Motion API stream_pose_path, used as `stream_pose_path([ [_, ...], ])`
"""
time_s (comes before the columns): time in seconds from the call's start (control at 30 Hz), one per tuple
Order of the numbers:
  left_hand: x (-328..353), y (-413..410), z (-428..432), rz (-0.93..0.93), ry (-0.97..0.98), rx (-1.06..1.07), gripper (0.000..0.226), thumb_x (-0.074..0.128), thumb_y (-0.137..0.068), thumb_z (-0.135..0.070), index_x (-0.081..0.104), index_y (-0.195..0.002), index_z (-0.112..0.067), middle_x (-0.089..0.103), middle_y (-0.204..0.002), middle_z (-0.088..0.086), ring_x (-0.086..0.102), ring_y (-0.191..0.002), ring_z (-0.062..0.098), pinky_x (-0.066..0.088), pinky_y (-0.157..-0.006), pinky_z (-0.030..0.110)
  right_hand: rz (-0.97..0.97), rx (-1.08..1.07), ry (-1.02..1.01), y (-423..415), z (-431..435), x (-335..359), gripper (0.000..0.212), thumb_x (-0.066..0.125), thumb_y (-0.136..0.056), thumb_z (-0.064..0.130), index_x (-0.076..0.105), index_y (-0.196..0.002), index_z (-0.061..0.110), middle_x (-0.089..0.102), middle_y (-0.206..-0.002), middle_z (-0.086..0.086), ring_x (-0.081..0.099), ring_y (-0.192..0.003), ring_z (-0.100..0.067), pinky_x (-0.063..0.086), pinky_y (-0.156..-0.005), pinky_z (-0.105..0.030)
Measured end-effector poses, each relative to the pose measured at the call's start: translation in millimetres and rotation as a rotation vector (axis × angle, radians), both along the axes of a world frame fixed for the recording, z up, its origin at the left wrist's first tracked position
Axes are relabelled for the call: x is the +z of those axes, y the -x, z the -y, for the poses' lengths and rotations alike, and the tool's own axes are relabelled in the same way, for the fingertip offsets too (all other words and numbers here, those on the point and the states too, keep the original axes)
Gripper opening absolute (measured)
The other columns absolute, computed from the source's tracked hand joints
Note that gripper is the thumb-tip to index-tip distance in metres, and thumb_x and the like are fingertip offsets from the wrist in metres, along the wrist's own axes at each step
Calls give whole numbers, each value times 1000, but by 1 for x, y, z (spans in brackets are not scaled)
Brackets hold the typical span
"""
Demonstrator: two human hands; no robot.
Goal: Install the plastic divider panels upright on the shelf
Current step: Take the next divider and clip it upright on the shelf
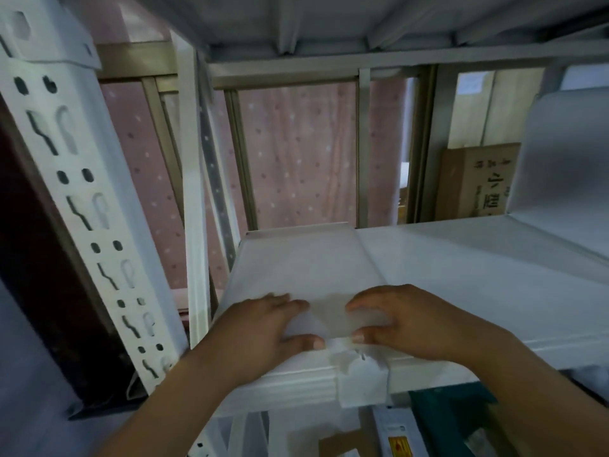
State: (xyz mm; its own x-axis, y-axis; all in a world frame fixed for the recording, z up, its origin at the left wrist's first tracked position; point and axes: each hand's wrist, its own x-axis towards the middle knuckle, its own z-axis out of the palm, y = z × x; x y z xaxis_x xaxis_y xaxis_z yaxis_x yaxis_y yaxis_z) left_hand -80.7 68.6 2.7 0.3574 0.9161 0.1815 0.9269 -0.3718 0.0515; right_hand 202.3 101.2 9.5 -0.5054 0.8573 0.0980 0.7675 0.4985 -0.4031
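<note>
A translucent plastic divider panel (306, 268) lies flat on the left end of the white shelf (478, 278), reaching from the back edge to the front lip. My left hand (263, 328) presses on its near left part, thumb at the panel's front edge. My right hand (405, 321) rests on its near right corner, fingers spread over it. A white plastic clip (362, 374) hangs over the shelf's front lip just below my thumbs. Another translucent divider panel (566, 153) stands upright at the far right of the shelf.
A perforated white upright post (75, 199) rises at the left. The upper shelf's underside (362, 24) is close overhead. Behind are a pink dotted curtain (296, 153) and a cardboard box (474, 183). Boxes sit on the level below (445, 427).
</note>
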Motion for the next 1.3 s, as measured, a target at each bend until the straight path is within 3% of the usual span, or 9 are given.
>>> stream_pose_path([
  [0.1, -5, -5, -1, -187, -180, -105, 95, -1, -82, -85, 43, -152, -39, 65, -140, -3, 65, -119, 22, 54, -97, 36, 2, -14, 34, 3, 6, 4, 54, 68, -88, 62, 59, -139, 47, 59, -144, 20, 55, -124, -3, 36, -103, -17],
  [0.2, -5, -11, -6, -320, -237, -177, 90, -7, -88, -74, 42, -151, -32, 69, -123, 6, 70, -103, 31, 57, -83, 39, 26, -48, 15, 6, 10, 9, 54, 70, -86, 62, 61, -137, 46, 62, -142, 17, 57, -125, -9, 40, -108, -23],
  [0.43, 1, -22, 0, -561, -382, -300, 42, 37, -114, -35, 46, -147, -10, 73, -93, 16, 71, -76, 37, 43, -56, 38, 38, -67, 42, 7, 16, 17, 65, 78, -79, 61, 62, -138, 40, 63, -140, 15, 58, -122, -10, 43, -111, -29],
  [0.53, 8, -22, 8, -671, -377, -323, 48, 53, -100, -12, 44, -147, -3, 72, -81, 14, 70, -64, 33, 37, -48, 36, 21, -73, 13, 7, 18, 19, 67, 80, -78, 60, 62, -139, 40, 61, -141, 18, 55, -124, -6, 37, -103, -16],
  [0.7, 13, -10, 13, -710, -508, -266, 71, 90, -51, -10, 77, -120, -12, 61, -53, -2, 56, -35, 19, 41, -36, 23, 12, -113, -173, 15, 23, 10, 59, 74, -89, 51, 55, -144, 42, 61, -143, 16, 56, -125, -8, 31, -102, -16],
  [0.93, 21, -4, 18, -435, -669, -261, 59, 85, -65, -2, 76, -121, -16, 79, -86, -2, 74, -66, 21, 58, -53, 29, -168, -240, -176, 6, 34, -6, 47, 62, -95, 52, 60, -140, 41, 60, -149, 1, 55, -135, -28, 32, -120, -33],
  [1.1, 67, -23, 11, -262, -964, -329, 19, 88, -84, -9, 81, -101, -16, 80, -93, 1, 76, -93, 27, 60, -86, 40, -517, -298, -131, 16, 47, -15, 42, 63, -92, 57, 66, -132, 44, 69, -121, 25, 64, -106, -1, 38, -88, 2],
  [1.23, 104, -33, 3, -350, -1017, -486, 18, 82, -92, -8, 81, -107, -18, 79, -109, 1, 65, -126, 29, 43, -105, 44, -646, -306, -62, 16, 50, -14, 47, 71, -88, 57, 66, -133, 43, 70, -129, 21, 65, -118, -1, 49, -105, -23],
  [1.3, 122, -37, 0, -398, -1037, -520, 15, 81, -94, -10, 81, -106, -18, 78, -114, 4, 62, -130, 31, 43, -108, 46, -715, -296, 14, 14, 50, -8, 53, 80, -82, 52, 67, -132, 42, 70, -129, 21, 64, -116, 6, 49, -100, -19],
])
